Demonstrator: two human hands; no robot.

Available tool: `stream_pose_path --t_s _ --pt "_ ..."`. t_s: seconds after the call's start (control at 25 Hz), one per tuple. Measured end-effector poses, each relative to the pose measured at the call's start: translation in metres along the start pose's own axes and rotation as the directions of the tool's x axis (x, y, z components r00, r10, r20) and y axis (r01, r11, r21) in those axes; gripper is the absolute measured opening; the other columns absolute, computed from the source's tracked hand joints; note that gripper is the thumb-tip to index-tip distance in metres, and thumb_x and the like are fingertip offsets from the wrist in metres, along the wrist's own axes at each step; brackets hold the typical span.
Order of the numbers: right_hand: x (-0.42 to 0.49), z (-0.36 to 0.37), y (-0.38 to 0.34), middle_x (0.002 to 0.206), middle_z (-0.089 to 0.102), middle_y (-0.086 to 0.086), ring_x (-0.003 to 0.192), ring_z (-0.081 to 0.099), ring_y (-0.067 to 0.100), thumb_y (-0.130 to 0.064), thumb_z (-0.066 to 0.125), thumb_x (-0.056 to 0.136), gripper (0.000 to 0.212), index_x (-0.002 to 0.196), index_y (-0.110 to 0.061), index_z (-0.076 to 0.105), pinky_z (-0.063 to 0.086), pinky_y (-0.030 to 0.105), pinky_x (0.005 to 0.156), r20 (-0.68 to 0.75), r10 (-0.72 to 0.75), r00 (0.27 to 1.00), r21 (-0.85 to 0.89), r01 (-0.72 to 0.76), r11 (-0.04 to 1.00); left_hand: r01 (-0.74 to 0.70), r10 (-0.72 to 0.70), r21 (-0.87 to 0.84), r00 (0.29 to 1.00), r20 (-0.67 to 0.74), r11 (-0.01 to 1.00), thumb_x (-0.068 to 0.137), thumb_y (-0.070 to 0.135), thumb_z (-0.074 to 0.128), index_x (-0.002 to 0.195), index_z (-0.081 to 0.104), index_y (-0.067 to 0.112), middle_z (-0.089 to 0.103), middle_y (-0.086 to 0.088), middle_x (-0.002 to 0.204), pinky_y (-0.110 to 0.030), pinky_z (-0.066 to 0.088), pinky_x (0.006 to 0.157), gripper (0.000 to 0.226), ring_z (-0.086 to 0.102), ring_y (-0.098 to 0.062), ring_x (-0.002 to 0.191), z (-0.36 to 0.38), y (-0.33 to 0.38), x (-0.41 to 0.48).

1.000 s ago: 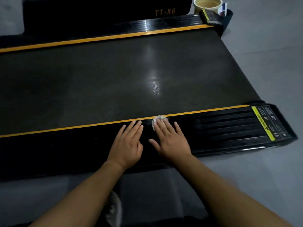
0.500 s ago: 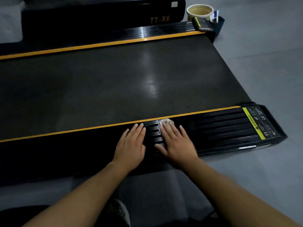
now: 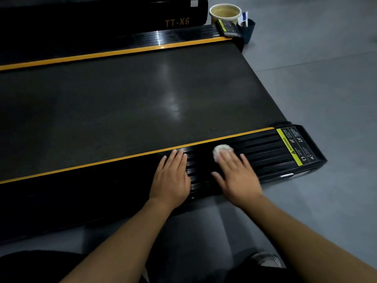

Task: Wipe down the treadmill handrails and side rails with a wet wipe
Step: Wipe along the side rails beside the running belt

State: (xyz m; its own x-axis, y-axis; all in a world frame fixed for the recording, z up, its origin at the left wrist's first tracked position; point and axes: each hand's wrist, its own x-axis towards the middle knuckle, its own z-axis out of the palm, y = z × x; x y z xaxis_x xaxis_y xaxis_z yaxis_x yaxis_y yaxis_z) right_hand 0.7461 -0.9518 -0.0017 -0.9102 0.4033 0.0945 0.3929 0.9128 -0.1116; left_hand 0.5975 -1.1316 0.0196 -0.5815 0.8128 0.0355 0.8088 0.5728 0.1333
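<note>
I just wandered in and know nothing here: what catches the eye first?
Two hands lie flat on the treadmill's black side rail: the right hand presses a white wet wipe, the left hand rests beside. Orange stripes edge the dark belt; a yellow warning label marks the rail's end.

Gym/fitness rm: TT-X6 treadmill w/ belt, ribbed side rail, grey floor.
</note>
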Motion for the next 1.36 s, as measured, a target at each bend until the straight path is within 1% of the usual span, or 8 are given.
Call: stream_pose_path --t_s 0.12,0.24,0.36,0.56,0.8,1.04,1.24,1.36 --pt "-0.008 -0.001 0.007 0.167 0.030 0.010 0.156 0.023 0.028 -0.061 0.022 0.102 0.077 0.159 -0.011 0.035 0.019 0.049 0.125 -0.006 0.165 0.986 0.013 -0.165 0.986 0.009 -0.009 0.000 1.000 -0.001 1.000 0.094 0.034 0.030 0.151 0.049 0.006 0.041 -0.010 0.161 -0.049 0.029 0.124 0.066 0.033 -0.025 0.152 -0.001 0.004 0.001" --pt "-0.013 0.009 -0.052 0.166 0.030 0.011 0.156 0.023 0.031 -0.062 0.030 0.100 0.078 0.158 -0.010 0.036 0.018 0.047 0.123 -0.010 0.016 1.000 0.069 -0.015 0.998 0.006 -0.006 0.006 1.000 -0.005 1.000 0.094 0.033 0.031 0.149 0.051 0.005 0.044 -0.011 0.159 -0.049 0.031 0.123 0.065 0.036 -0.025 0.151 -0.002 0.002 0.000" --pt "-0.024 0.007 -0.037 0.163 0.038 0.004 0.152 0.033 0.025 -0.058 0.031 0.103 0.070 0.155 -0.014 0.044 0.021 0.046 0.120 -0.028 -0.115 0.993 0.033 0.116 0.993 0.001 -0.001 0.014 1.000 -0.006 1.000 0.095 0.033 0.031 0.149 0.050 0.005 0.043 -0.011 0.159 -0.050 0.032 0.122 0.064 0.035 -0.025 0.151 -0.003 0.003 0.000" --pt "-0.034 -0.002 0.004 0.165 0.034 0.009 0.155 0.027 0.027 -0.056 0.030 0.103 0.071 0.157 -0.010 0.040 0.027 0.051 0.123 -0.076 0.172 0.982 0.022 -0.171 0.985 0.004 -0.003 0.019 1.000 -0.019 1.000 0.094 0.033 0.030 0.148 0.051 0.005 0.044 -0.011 0.159 -0.050 0.033 0.122 0.064 0.037 -0.026 0.151 -0.003 0.004 0.001" --pt "-0.051 0.005 -0.030 0.166 0.031 0.005 0.155 0.027 0.025 -0.054 0.037 0.102 0.069 0.157 -0.013 0.040 0.019 0.045 0.123 -0.041 -0.149 0.988 -0.017 0.148 0.989 -0.006 0.006 -0.005 0.999 -0.052 1.000 0.093 0.030 0.033 0.144 0.055 0.002 0.049 -0.014 0.155 -0.052 0.036 0.120 0.063 0.042 -0.028 0.148 -0.003 0.006 0.000" --pt "-0.059 -0.001 0.013 0.169 0.023 0.011 0.158 0.015 0.028 -0.056 0.034 0.101 0.077 0.161 -0.008 0.029 0.017 0.049 0.126 -0.066 0.217 0.974 -0.028 -0.220 0.975 -0.006 0.006 0.003 0.998 -0.058 1.000 0.093 0.030 0.032 0.144 0.055 0.002 0.049 -0.014 0.155 -0.052 0.036 0.120 0.063 0.043 -0.029 0.147 -0.002 0.005 0.000" --pt "-0.066 0.003 -0.011 0.170 0.021 0.007 0.159 0.013 0.024 -0.059 0.036 0.100 0.078 0.161 -0.011 0.029 0.013 0.049 0.127 -0.012 0.030 0.999 -0.044 -0.030 0.999 0.000 0.001 0.012 0.999 -0.048 1.000 0.093 0.031 0.030 0.146 0.053 0.002 0.047 -0.014 0.156 -0.052 0.035 0.120 0.065 0.041 -0.028 0.148 -0.003 0.007 -0.001" --pt "-0.077 -0.007 0.049 0.167 0.031 0.006 0.155 0.026 0.024 -0.055 0.035 0.100 0.072 0.158 -0.013 0.037 0.014 0.049 0.126 -0.066 0.184 0.981 -0.058 -0.187 0.981 -0.004 0.005 0.018 0.999 -0.040 1.000 0.093 0.032 0.029 0.147 0.052 0.003 0.046 -0.013 0.157 -0.051 0.034 0.121 0.065 0.039 -0.028 0.149 -0.002 0.006 0.000"
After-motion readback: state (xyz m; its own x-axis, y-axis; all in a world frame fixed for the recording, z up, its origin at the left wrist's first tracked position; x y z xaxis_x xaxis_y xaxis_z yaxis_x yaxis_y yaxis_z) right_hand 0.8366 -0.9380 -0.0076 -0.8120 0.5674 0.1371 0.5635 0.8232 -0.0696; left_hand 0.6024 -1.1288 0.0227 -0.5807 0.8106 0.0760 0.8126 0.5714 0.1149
